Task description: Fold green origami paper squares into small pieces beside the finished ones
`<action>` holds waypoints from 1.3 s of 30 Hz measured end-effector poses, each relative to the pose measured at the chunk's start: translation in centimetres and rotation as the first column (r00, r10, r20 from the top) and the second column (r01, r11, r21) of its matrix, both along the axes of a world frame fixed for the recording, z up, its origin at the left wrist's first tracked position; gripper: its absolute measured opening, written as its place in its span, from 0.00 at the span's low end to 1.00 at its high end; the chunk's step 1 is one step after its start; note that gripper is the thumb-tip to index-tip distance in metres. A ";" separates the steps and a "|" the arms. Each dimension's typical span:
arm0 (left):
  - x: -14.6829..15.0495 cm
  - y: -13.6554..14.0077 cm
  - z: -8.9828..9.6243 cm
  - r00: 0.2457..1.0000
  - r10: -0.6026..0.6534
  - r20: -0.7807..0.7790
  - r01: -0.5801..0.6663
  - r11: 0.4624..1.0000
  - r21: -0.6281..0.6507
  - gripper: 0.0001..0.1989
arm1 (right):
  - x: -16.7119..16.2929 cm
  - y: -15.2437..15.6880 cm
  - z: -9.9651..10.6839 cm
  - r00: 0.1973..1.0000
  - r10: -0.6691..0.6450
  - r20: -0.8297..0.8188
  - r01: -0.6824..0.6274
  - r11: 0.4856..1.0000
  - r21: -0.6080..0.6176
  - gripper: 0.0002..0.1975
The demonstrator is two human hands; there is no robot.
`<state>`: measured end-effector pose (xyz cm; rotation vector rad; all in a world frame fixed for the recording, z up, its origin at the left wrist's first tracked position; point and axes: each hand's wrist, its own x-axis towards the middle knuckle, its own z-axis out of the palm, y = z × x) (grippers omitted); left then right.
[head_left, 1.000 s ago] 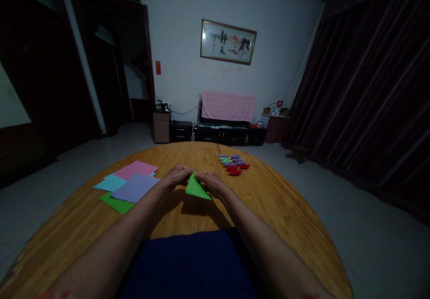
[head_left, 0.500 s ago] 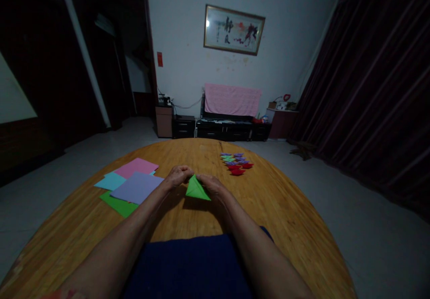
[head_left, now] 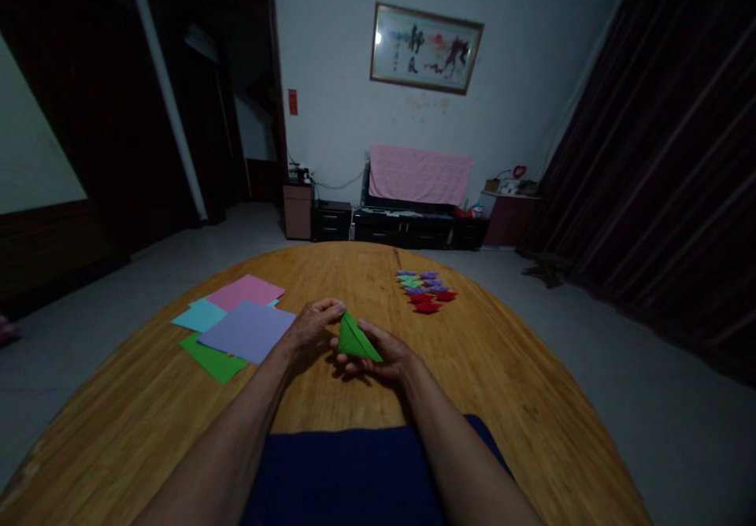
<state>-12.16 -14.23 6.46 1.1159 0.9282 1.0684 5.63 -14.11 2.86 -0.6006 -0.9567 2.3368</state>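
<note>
A green folded paper (head_left: 356, 340), triangular with a crease line along it, is held above the table between both hands. My left hand (head_left: 316, 323) pinches its top corner between thumb and fingers. From the right, my right hand (head_left: 383, 349) supports it, thumb at the upper edge and fingers curled beneath. To the left lie loose paper sheets: a purple sheet (head_left: 248, 331) on top, a pink sheet (head_left: 248, 290), a light blue sheet (head_left: 198, 316) and a green sheet (head_left: 213, 359).
On the round wooden table (head_left: 502, 384), right of the hands, stand several small folded paper boats, such as a red paper boat (head_left: 426, 307) and purple and light green ones. Beyond the table is a low black cabinet (head_left: 383, 228) with a pink cloth (head_left: 419, 173) above it.
The green folded paper has turned, now showing a different face with a crease. My right hand has rotated so its fingers lie under the paper. The view has shifted slightly.
</note>
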 end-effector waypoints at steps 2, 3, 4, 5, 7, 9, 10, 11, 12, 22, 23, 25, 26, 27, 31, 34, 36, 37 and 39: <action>0.1 -0.2 0.1 1.000 -0.003 0.009 0.003 1.000 0.005 0.14 | -0.1 -0.1 0.0 0.999 -0.044 -0.009 0.045 0.999 0.016 0.27; 0.1 -0.2 0.1 1.000 -0.005 0.011 0.005 1.000 0.006 0.15 | -0.2 -0.2 0.0 0.997 -0.073 -0.008 0.074 0.997 0.029 0.26; 0.2 -0.2 0.2 1.000 -0.003 0.011 0.003 1.000 0.005 0.15 | -0.2 -0.3 0.0 0.994 -0.109 -0.005 0.109 0.993 0.044 0.24; 0.2 -0.1 0.1 1.000 -0.001 0.012 0.001 1.000 0.005 0.15 | -0.3 -0.4 0.1 0.989 -0.148 -0.001 0.147 0.987 0.062 0.23; 0.3 0.3 0.0 1.000 0.015 0.013 -0.015 1.000 0.013 0.16 | -0.5 -0.5 0.2 0.973 -0.232 0.012 0.229 0.967 0.107 0.21; 0.4 0.9 -0.3 0.997 0.072 0.014 -0.072 0.996 0.047 0.17 | -0.8 -0.5 0.3 0.949 -0.312 0.034 0.302 0.939 0.166 0.21; 0.4 1.2 -0.4 0.993 0.114 0.013 -0.115 0.991 0.066 0.18 | -0.9 -0.4 0.3 0.933 -0.358 0.044 0.342 0.917 0.203 0.22; 0.5 1.4 -0.5 0.988 0.153 0.008 -0.153 0.985 0.079 0.18 | -1.1 -0.3 0.3 0.909 -0.413 0.048 0.391 0.889 0.239 0.22; 0.6 1.6 -0.6 0.985 0.172 0.004 -0.171 0.981 0.087 0.18 | -1.3 -0.2 0.2 0.878 -0.477 0.046 0.448 0.852 0.272 0.23; 1.8 1.1 -1.2 0.979 0.009 0.205 -0.008 1.000 -0.004 0.18 | -1.8 0.1 0.8 0.718 -0.687 0.117 0.528 0.646 0.551 0.22; 1.7 1.2 -1.4 0.978 0.011 0.206 -0.010 1.000 -0.007 0.18 | -1.8 0.0 0.9 0.726 -0.676 0.125 0.517 0.657 0.548 0.22; 1.5 1.5 -1.7 0.979 0.009 0.203 -0.009 1.000 -0.001 0.17 | -1.7 -0.1 0.8 0.761 -0.635 0.130 0.496 0.700 0.514 0.23; 1.4 1.5 -1.8 0.980 0.008 0.200 -0.009 1.000 0.006 0.17 | -1.7 -0.1 0.7 0.779 -0.614 0.127 0.487 0.721 0.493 0.24; 1.4 1.5 -1.9 0.981 0.008 0.194 -0.010 1.000 0.013 0.16 | -1.7 -0.2 0.6 0.794 -0.595 0.124 0.479 0.738 0.475 0.25; 1.5 1.3 -1.7 0.989 0.022 0.147 -0.027 0.999 0.028 0.15 | -1.8 -0.5 0.7 0.811 -0.574 0.117 0.483 0.769 0.420 0.25; 1.7 1.1 -1.4 0.992 0.030 0.120 -0.035 0.999 0.040 0.13 | -2.0 -0.8 0.9 0.810 -0.576 0.110 0.503 0.779 0.376 0.25; 1.8 0.9 -1.2 0.994 0.027 0.106 -0.033 0.998 0.054 0.12 | -2.1 -0.8 0.9 0.805 -0.583 0.110 0.511 0.776 0.370 0.24; 1.8 0.9 -1.2 0.995 0.023 0.099 -0.029 0.998 0.063 0.12 | -2.2 -0.7 0.8 0.803 -0.587 0.109 0.513 0.772 0.376 0.24; 1.8 0.9 -1.2 0.996 0.015 0.088 -0.023 0.996 0.082 0.11 | -2.2 -0.5 0.6 0.796 -0.595 0.109 0.514 0.760 0.397 0.24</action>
